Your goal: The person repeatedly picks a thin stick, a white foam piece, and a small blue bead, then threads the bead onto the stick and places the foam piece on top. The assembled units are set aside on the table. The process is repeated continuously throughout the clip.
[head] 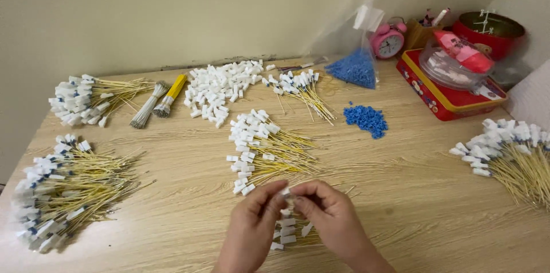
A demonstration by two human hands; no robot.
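Your left hand point(252, 218) and right hand point(329, 215) meet at the 6 o'clock edge of the desk point(412, 193), fingertips pinched together on one small white connector piece point(285, 191) held between them. Both hands are closed to a fine pinch; whether a wire is attached to the piece cannot be told from here.

Directly under your hands lies a little cluster of white-capped yellow wires point(286, 230), partly hidden by your fingers. Just beyond, at 12 o'clock from your hands, sits a bigger bundle of capped wires point(260, 147), caps toward the left and yellow leads fanning right.

At 9 o'clock a large heap of finished wires point(57, 193) spreads across the desk, with another bunch point(86, 98) at 10 o'clock. Beside that bunch lie a grey wire bundle point(148, 105) and a yellow-sleeved bundle point(171, 94). Loose white connector housings point(220, 87) are piled at 11 o'clock, with one more capped bunch point(301, 87) just right of them.

Small blue beads point(366, 119) lie scattered at 1 o'clock, near a clear plastic bag of blue beads point(355, 67). At 2 o'clock stand a pink alarm clock point(388, 41) and a red tin point(441, 98); at 3 o'clock another heap of capped wires point(510, 150).
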